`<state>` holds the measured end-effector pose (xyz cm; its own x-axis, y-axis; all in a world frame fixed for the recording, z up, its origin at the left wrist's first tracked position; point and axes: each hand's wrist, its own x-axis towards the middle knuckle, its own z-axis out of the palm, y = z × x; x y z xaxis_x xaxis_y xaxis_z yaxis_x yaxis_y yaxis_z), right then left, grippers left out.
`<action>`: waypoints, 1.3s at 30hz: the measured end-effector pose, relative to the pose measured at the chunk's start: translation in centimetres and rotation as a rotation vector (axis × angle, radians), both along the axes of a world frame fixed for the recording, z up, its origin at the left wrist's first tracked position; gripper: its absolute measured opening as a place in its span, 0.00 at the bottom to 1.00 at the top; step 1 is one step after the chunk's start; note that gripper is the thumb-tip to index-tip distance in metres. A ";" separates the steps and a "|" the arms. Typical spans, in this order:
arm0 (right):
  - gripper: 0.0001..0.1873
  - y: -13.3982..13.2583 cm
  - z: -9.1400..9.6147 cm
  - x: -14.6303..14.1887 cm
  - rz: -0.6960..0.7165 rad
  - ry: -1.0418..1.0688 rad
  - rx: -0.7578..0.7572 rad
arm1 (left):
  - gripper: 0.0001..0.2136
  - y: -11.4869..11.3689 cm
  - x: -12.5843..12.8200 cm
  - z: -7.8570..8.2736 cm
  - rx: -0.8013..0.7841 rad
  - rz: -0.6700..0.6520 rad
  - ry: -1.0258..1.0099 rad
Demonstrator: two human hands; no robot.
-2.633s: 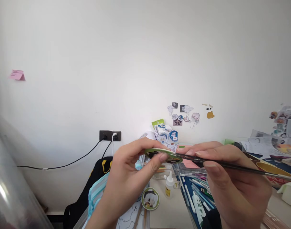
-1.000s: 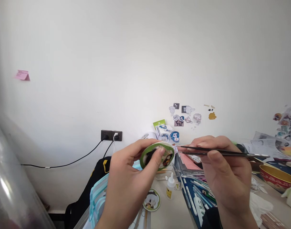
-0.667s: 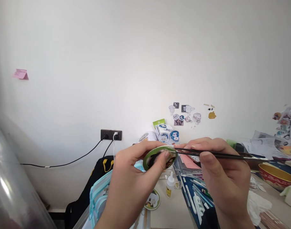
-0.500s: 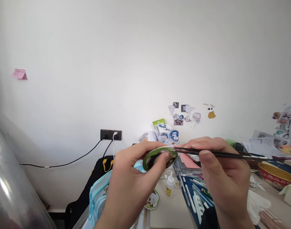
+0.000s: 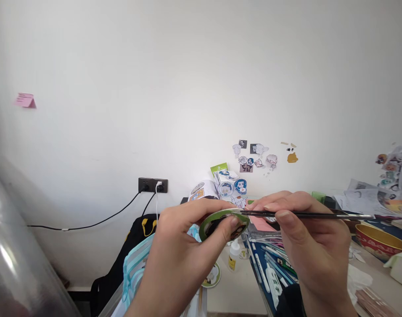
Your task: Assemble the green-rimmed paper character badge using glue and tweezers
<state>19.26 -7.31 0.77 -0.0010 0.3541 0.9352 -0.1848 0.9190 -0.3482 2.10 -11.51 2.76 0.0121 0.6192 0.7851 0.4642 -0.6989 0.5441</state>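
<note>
My left hand (image 5: 177, 255) pinches a round green-rimmed badge (image 5: 224, 222) with a cartoon figure on it, thumb on its face, fingers behind. It is held up in front of me, tilted. My right hand (image 5: 315, 253) grips a thin dark paintbrush (image 5: 306, 215) that lies almost level, with its tip touching the badge's upper right rim. Both hands hover above the desk.
On the desk below lie a second round badge (image 5: 211, 275), a small glue bottle (image 5: 234, 255), several pens (image 5: 270, 264) on a dark mat and a gold bowl (image 5: 379, 237) at right. A sticker-covered box (image 5: 230, 185) stands at the wall. A striped pouch (image 5: 135, 268) and black bag (image 5: 122, 264) sit at left.
The badge has tipped from facing me to a flatter tilt and sunk slightly. The brush tip, apart from it a second ago, now touches its rim.
</note>
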 end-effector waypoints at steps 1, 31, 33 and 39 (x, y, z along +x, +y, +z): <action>0.07 0.1 0.0 0.0 0.017 0.000 -0.003 | 0.05 0.0 0.1 0.0 -0.025 -0.007 -0.013; 0.07 1.6 -0.1 0.5 0.241 -0.071 -0.068 | 0.07 -0.2 0.5 0.2 -0.223 -0.084 -0.132; 0.07 1.6 -0.1 0.5 0.206 -0.066 -0.060 | 0.07 -0.1 0.3 0.3 -0.214 -0.092 -0.136; 0.05 1.4 -0.2 0.3 0.060 0.003 -0.063 | 0.05 0.2 -0.1 0.5 -0.297 -0.161 -0.130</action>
